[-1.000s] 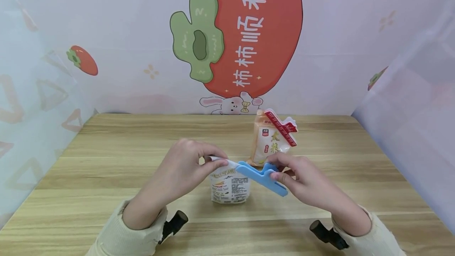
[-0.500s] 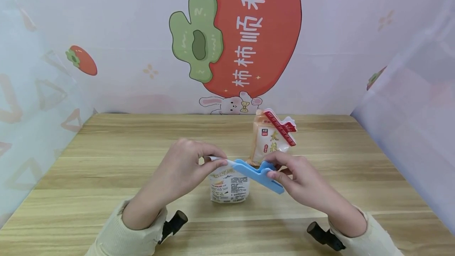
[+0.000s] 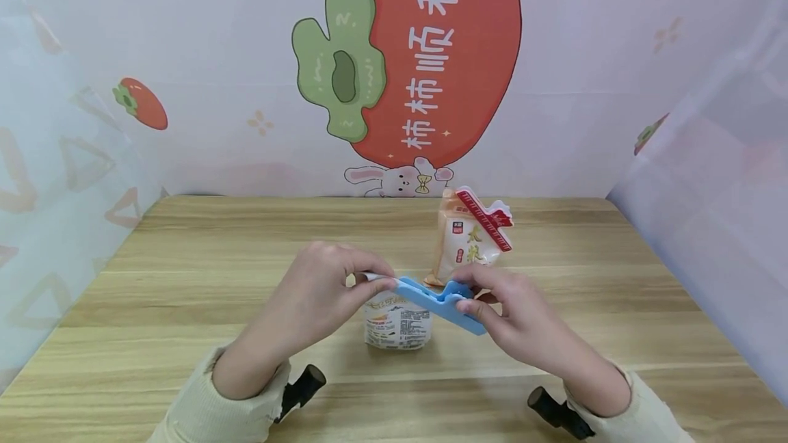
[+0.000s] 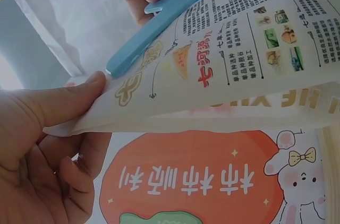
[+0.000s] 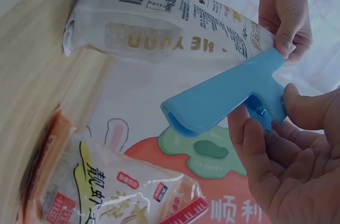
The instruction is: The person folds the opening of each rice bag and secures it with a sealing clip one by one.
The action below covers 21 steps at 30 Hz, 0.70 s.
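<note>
A white printed food bag [image 3: 397,328] stands upright on the wooden table. My left hand [image 3: 320,296] pinches its top left corner between thumb and fingers. In my right hand [image 3: 520,313] I grip a blue bag clip [image 3: 438,306] by its handles. The clip slants across the bag's top edge, its left end touching or close to my left thumb. From the left wrist view, the clip [image 4: 141,43] lies along the printed face [image 4: 212,59] near the top. Its other end sticks out past the bag in the right wrist view. Whether its jaws press on the bag I cannot tell.
Behind the bag and to its right stands an orange and white food packet [image 3: 464,245], its top held by a red and white clip [image 3: 486,221]. A printed backdrop [image 3: 215,87] rises at the table's far edge [image 3: 258,198], with pale sheets at both sides.
My right hand has slid the blue clip leftward along the bag's top, up to my left fingertips. The left hand keeps its pinch in nearly the same place.
</note>
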Each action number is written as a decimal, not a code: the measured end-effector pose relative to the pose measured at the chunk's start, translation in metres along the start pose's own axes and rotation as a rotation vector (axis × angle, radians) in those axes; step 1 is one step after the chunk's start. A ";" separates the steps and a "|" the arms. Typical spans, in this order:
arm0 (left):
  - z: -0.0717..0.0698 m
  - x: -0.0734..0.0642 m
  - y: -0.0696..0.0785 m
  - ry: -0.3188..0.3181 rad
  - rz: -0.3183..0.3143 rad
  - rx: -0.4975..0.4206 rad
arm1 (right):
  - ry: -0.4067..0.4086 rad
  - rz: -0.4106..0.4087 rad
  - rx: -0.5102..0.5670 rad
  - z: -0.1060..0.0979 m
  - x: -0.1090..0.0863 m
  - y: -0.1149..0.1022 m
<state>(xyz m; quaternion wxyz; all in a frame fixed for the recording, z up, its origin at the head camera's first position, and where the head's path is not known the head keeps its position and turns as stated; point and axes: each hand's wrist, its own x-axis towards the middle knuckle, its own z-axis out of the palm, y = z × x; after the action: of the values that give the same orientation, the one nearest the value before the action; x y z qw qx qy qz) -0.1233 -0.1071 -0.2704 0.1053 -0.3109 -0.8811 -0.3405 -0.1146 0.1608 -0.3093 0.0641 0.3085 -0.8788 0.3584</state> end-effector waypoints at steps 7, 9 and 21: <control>0.001 -0.001 0.000 0.012 -0.015 0.005 | 0.040 -0.030 -0.020 0.003 -0.001 -0.008; 0.001 -0.001 -0.001 0.005 -0.021 -0.002 | 0.049 -0.028 -0.026 0.003 -0.001 -0.009; -0.027 -0.007 -0.005 -0.105 -0.046 -0.135 | 0.042 0.016 -0.005 0.003 0.000 -0.010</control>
<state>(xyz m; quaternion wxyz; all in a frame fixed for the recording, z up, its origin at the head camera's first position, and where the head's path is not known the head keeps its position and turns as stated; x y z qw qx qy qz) -0.1212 -0.1318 -0.2555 0.0299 -0.3143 -0.8674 -0.3845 -0.1084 0.1532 -0.3061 0.0805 0.2937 -0.8806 0.3630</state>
